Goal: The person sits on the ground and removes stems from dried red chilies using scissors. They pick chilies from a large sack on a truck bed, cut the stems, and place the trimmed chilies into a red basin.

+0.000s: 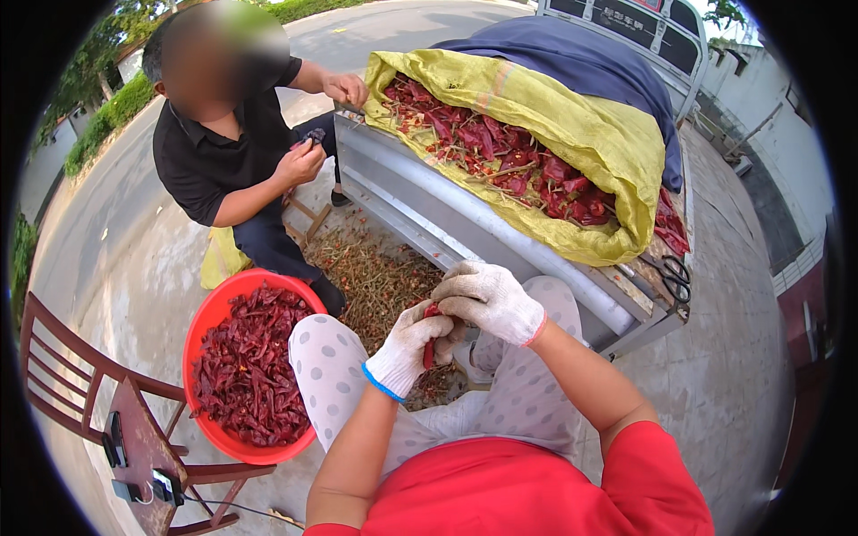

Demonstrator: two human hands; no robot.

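White knit gloves cover both of my hands, which meet above my lap. My left hand [409,347] is closed round a dried red chili pepper [429,350], whose dark red skin shows between the fingers. Pressed against its upper end is my right hand [483,299], fingers bent and pinching; its fingertips are partly hidden. To the left, a red plastic basin [189,357] is heaped with dried red chilies [250,366]. Ahead on the truck bed, a yellow woven sack [617,134] lies open with more chilies [500,152] and stems in it.
Across at the left, a co-worker [232,170] in black sits, holding a dark chili in one hand. Stems [366,277] litter the ground between us. Black scissors [672,275] lie at the truck bed's corner. A wooden chair [134,447] at lower left bears small devices and a cable.
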